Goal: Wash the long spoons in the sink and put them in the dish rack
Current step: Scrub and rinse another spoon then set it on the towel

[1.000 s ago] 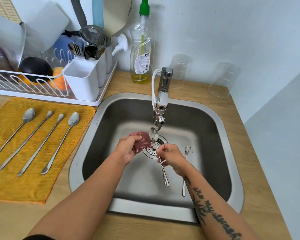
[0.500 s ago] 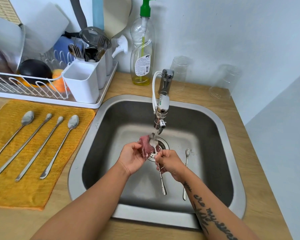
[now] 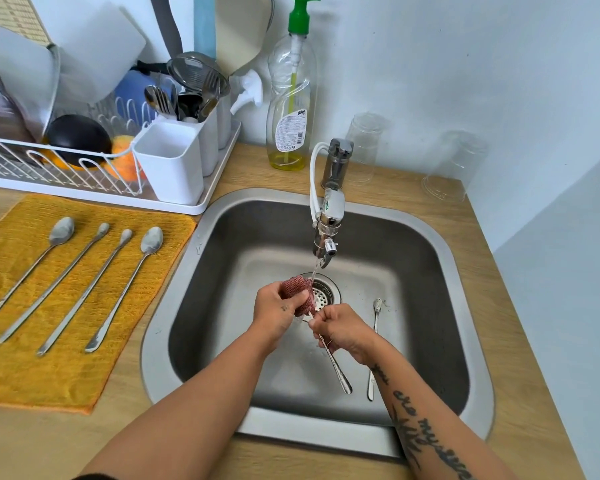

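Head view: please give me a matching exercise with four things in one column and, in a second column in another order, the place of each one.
Things
1. mesh scrubber
2. spoon being washed
3. soap bottle
4. four spoons in a row

Places
A. on the yellow cloth
B. gripped by the left hand
C. on the counter, behind the sink
D. held by the right hand

Pairs: 1-B, 2-D, 3-C, 4-A
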